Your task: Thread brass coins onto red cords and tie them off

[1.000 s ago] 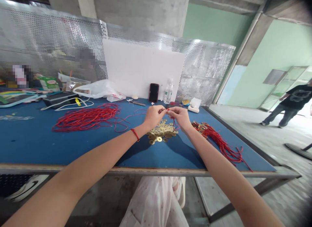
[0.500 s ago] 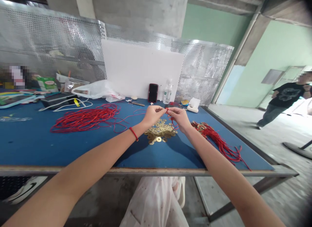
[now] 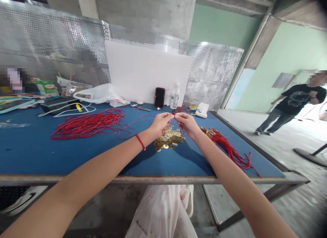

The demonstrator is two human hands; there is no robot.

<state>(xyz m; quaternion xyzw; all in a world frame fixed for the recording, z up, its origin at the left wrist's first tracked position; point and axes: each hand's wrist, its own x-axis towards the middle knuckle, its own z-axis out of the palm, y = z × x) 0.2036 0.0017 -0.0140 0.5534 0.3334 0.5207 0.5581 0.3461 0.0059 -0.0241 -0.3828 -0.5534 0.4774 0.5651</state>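
My left hand [image 3: 159,123] and my right hand [image 3: 187,124] meet above a pile of brass coins [image 3: 168,141] on the blue table [image 3: 76,152]. Both hands pinch a short red cord [image 3: 174,114] between their fingertips; its ends hang down toward the coins. A red string bracelet sits on my left wrist. To the right of the coins lies a bundle of finished red cords with coins [image 3: 227,147]. A big heap of loose red cord [image 3: 87,123] lies to the left.
A black phone [image 3: 159,97] and a water bottle [image 3: 175,95] stand against the white board at the back. A plastic bag [image 3: 99,94], cables and boxes crowd the back left. A person in a black shirt [image 3: 291,106] walks on the floor at right.
My hands stay together on the cord, with the fingers shifting slightly. The person at right has walked further to the left.
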